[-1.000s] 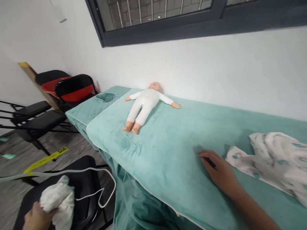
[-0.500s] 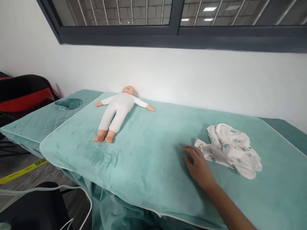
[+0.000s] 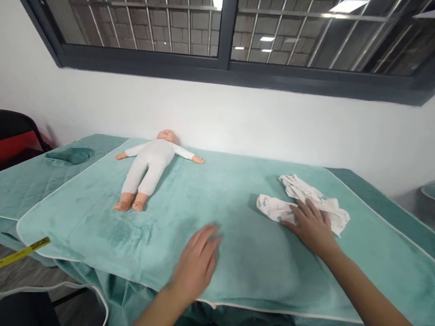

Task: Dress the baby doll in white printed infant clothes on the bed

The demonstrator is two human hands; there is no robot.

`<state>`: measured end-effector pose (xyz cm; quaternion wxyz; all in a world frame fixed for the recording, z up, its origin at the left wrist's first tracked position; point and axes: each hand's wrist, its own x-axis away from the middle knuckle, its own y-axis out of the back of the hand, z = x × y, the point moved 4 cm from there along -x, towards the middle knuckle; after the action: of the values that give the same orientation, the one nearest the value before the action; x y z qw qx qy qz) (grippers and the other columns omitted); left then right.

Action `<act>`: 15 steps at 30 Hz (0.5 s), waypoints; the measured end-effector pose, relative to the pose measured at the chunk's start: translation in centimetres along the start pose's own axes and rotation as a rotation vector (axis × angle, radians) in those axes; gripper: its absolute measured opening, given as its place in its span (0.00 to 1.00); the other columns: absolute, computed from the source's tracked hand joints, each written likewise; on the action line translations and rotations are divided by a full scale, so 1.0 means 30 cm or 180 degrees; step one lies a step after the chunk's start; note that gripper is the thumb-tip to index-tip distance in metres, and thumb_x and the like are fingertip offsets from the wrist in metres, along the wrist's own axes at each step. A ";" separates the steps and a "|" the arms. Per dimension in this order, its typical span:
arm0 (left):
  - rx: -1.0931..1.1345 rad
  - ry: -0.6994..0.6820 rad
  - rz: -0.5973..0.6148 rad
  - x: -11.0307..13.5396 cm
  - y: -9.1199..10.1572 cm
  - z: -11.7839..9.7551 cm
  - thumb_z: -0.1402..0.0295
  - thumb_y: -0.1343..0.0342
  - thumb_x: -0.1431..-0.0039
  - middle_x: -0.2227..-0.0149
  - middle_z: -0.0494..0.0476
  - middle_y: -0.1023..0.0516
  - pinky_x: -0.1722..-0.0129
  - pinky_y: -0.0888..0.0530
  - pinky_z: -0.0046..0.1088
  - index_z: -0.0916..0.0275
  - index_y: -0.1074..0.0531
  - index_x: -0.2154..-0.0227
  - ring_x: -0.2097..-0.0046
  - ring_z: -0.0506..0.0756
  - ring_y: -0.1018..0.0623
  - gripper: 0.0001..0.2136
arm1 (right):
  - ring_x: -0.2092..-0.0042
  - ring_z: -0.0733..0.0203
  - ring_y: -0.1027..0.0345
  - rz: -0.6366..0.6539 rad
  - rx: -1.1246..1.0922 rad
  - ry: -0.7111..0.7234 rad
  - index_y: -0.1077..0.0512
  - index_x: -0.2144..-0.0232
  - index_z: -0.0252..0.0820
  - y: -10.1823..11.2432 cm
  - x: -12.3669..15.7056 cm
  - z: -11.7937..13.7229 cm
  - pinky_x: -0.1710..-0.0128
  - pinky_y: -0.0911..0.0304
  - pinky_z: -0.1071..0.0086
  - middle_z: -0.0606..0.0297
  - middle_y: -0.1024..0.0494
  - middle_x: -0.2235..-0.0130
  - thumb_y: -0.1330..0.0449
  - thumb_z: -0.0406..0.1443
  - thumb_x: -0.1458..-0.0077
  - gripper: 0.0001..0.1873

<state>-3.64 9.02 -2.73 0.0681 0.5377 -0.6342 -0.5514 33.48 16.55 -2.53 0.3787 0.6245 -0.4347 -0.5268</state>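
Note:
A crumpled white cloth garment with small teal and pink prints lies on the right part of the green bed cover. My right hand rests on top of it, fingers spread and pressing lightly on the fabric. Over the front middle of the cover is my left hand, slightly blurred, its fingers stretched out with nothing in them. A baby doll in a white bodysuit lies on its back at the left, arms spread and head toward the wall, apart from both hands.
Behind the bed stands a white wall under a dark-framed window. On the left are a red and black chair and a quilted bed end with a hole. A pale cable and yellow strip hang near the front left.
My left hand has come into view at the front middle. My right hand has moved right onto the garment, which now looks flatter. The camera view has turned to the right.

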 end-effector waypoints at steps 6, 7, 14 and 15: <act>0.0139 0.0713 0.0776 -0.269 -0.184 0.135 0.61 0.57 0.33 0.32 0.64 0.44 0.33 0.45 0.49 0.63 0.39 0.38 0.30 0.62 0.48 0.24 | 0.33 0.40 0.54 -0.0084 0.0208 0.0058 0.30 0.49 0.45 0.036 0.030 -0.141 0.38 0.59 0.37 0.54 0.36 0.36 0.49 0.47 0.40 0.21; 0.0126 0.0777 0.0839 -0.275 -0.201 0.147 0.59 0.58 0.33 0.31 0.63 0.46 0.32 0.47 0.49 0.63 0.40 0.36 0.29 0.62 0.50 0.25 | 0.32 0.39 0.54 -0.0106 0.0257 0.0030 0.30 0.51 0.45 0.042 0.035 -0.164 0.38 0.61 0.37 0.54 0.37 0.36 0.49 0.45 0.40 0.19; 0.0143 0.0739 0.0977 -0.262 -0.214 0.167 0.56 0.61 0.32 0.30 0.60 0.50 0.32 0.49 0.47 0.61 0.41 0.35 0.29 0.61 0.51 0.26 | 0.32 0.38 0.57 -0.0189 0.0147 -0.0539 0.29 0.50 0.46 0.059 0.013 -0.268 0.41 0.58 0.42 0.50 0.40 0.35 0.50 0.34 0.43 0.20; 0.0155 0.0740 0.0953 -0.262 -0.214 0.169 0.56 0.61 0.32 0.30 0.60 0.49 0.32 0.49 0.47 0.61 0.41 0.36 0.29 0.61 0.51 0.26 | 0.32 0.37 0.56 -0.0171 0.0063 -0.0697 0.30 0.48 0.45 0.060 0.000 -0.280 0.42 0.55 0.44 0.48 0.41 0.35 0.49 0.35 0.43 0.20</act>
<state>0.07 19.34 -5.64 0.2090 0.4990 -0.7081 -0.4538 41.51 16.08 0.47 0.3085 0.5783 -0.4619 -0.5975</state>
